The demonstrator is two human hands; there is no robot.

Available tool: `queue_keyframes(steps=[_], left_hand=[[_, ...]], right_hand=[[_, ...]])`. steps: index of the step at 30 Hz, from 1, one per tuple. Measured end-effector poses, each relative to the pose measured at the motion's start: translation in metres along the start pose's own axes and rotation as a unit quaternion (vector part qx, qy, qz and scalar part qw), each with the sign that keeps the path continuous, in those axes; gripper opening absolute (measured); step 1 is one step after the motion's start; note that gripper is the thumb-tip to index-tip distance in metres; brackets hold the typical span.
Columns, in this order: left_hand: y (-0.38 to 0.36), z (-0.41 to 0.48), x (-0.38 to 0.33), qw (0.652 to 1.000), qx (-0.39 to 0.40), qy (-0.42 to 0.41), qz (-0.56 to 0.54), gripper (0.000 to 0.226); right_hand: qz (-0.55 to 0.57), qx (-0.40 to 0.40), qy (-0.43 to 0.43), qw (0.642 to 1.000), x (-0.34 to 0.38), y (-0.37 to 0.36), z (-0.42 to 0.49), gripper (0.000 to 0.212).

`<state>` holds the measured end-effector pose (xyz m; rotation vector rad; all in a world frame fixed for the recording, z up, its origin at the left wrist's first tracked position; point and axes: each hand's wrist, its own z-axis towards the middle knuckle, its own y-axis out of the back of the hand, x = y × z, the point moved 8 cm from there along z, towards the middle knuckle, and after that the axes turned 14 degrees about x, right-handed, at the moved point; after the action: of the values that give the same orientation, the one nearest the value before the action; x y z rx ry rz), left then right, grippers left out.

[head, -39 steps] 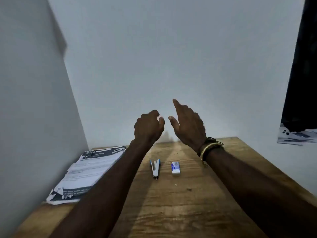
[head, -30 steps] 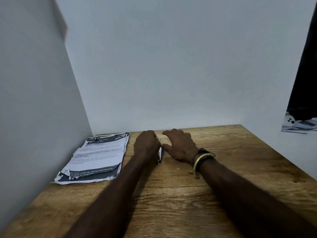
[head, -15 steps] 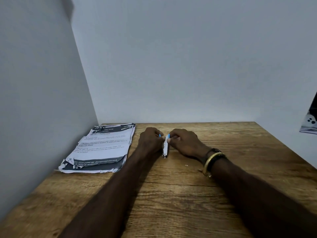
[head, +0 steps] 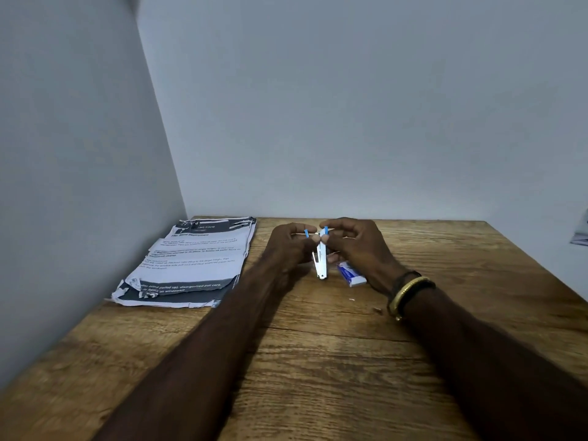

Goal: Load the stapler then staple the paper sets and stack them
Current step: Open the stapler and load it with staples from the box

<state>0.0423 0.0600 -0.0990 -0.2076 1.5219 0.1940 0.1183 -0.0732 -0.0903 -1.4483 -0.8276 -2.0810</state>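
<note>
A small silver stapler (head: pixel 320 261) with blue ends stands lifted off the wooden table (head: pixel 318 361), splayed apart in a V. My left hand (head: pixel 291 246) pinches one blue-tipped arm and my right hand (head: pixel 354 246) pinches the other. A small white and blue staple box (head: pixel 351 274) lies on the table just below my right hand. A stack of printed paper sheets (head: pixel 191 262) with torn lower edges rests at the table's back left corner.
Grey walls close the table on the left and at the back. A small crumb (head: pixel 378 310) lies on the wood near my right wrist, which wears bracelets (head: pixel 409 289). Something pale hangs at the far right edge (head: pixel 580 233).
Both hands dropped from the air to the table, took hold of the stapler, lifted it and spread its two arms apart. The staple box has come back into view.
</note>
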Motion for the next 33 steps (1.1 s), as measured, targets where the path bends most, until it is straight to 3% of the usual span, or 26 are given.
queue_keyframes(steps=[6, 9, 17, 22, 29, 33], left_hand=[[0.001, 0.001, -0.013, 0.999, -0.015, -0.037, 0.028, 0.029], [0.007, 0.003, -0.018, 0.998, -0.029, -0.053, 0.015, 0.018], [0.026, 0.005, 0.002, 0.975, -0.097, -0.04, -0.197, 0.035], [0.022, 0.005, 0.015, 0.937, -0.114, 0.017, -0.33, 0.019], [0.023, 0.002, 0.019, 0.915, -0.124, 0.018, -0.383, 0.015], [0.024, 0.007, 0.014, 0.928, -0.106, 0.004, -0.357, 0.017]], right_hand=[[0.015, -0.022, 0.026, 0.999, 0.01, 0.002, 0.0, 0.02], [0.048, -0.053, 0.045, 0.996, 0.011, 0.007, -0.002, 0.015], [0.077, -0.08, 0.072, 0.991, 0.017, 0.011, -0.006, 0.01], [0.051, -0.087, 0.1, 0.99, 0.024, 0.01, -0.008, 0.01], [-0.104, 0.037, 0.09, 0.99, 0.032, -0.015, -0.01, 0.021], [-0.181, 0.09, 0.082, 0.976, 0.027, -0.032, -0.012, 0.024]])
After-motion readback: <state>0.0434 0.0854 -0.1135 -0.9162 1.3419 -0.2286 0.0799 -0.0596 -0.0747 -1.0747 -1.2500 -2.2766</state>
